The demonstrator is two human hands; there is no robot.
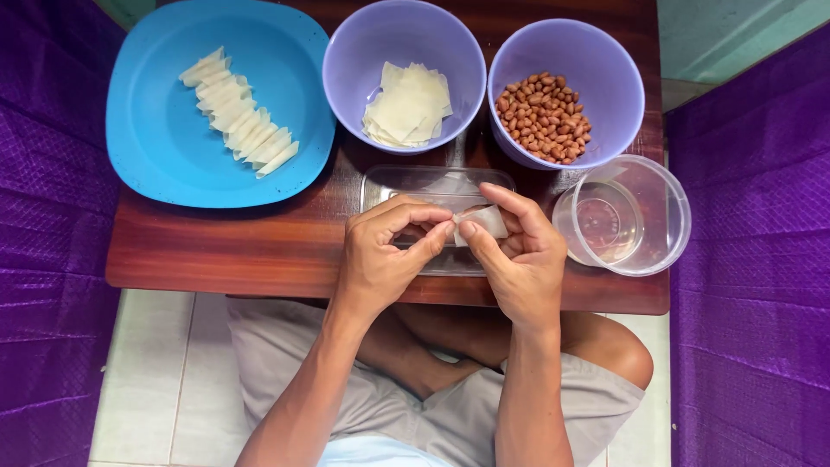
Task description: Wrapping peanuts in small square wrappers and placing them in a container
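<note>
At frame centre, we pinch a small white wrapper [486, 221] between left hand [380, 255] and right hand [519, 259], fingers closed narrow on it, above a clear tray [406, 180]. Folded pieces lie on the blue plate [156, 147], upper left.

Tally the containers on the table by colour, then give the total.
Purple bowls: 2, one with pale wrapper sheets, one with peanuts
Blue plate: 1
Clear round tub: 1
Clear flat tray: 1
Total: 5
</note>
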